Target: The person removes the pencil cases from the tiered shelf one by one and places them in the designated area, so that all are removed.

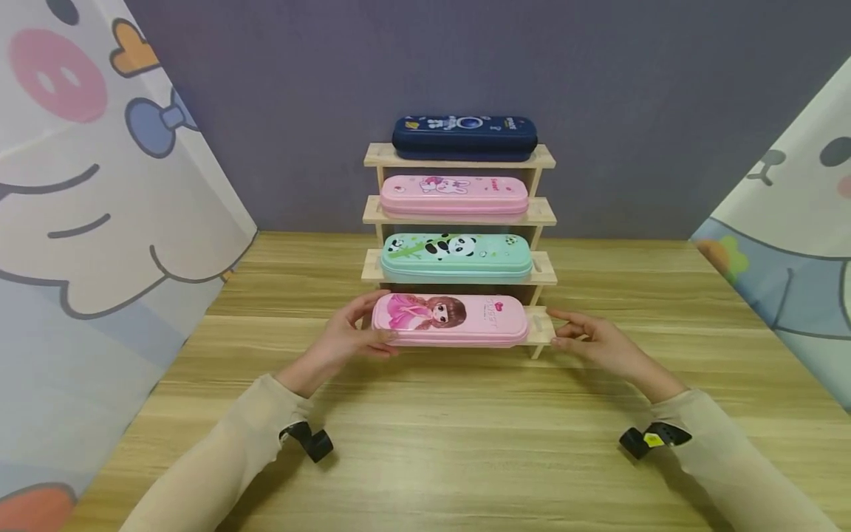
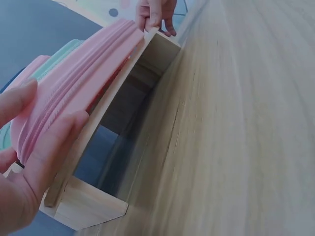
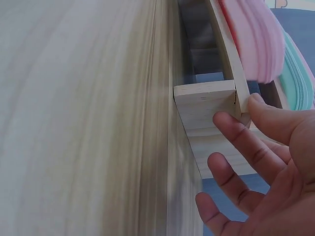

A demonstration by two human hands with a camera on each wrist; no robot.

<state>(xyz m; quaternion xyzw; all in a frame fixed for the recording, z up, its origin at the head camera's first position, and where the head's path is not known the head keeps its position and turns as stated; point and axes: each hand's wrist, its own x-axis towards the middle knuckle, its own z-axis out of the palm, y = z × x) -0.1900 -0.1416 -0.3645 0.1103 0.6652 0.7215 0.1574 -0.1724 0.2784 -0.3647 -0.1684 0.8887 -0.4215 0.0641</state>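
A pink pencil case (image 1: 492, 319) with a long-haired doll picture lies on the lowest step of a wooden stepped rack (image 1: 540, 325). My left hand (image 1: 355, 329) holds its left end, thumb at the front side and fingers round the back. In the left wrist view, the case's zipper side (image 2: 74, 83) shows between thumb and fingers, and it overhangs the step's front edge. At the right end of the same step is my right hand (image 1: 598, 341). Its thumb (image 3: 268, 110) is right at the step's corner, while the other fingers spread loosely beside the rack's leg.
Higher steps carry a mint panda pencil case (image 1: 459, 255), a pink rabbit pencil case (image 1: 455, 195) and a dark blue astronaut pencil case (image 1: 465, 137). The rack stands on a wood-grain table (image 1: 452, 443), before a grey wall (image 1: 266, 111). Cartoon-printed cloths hang at both sides.
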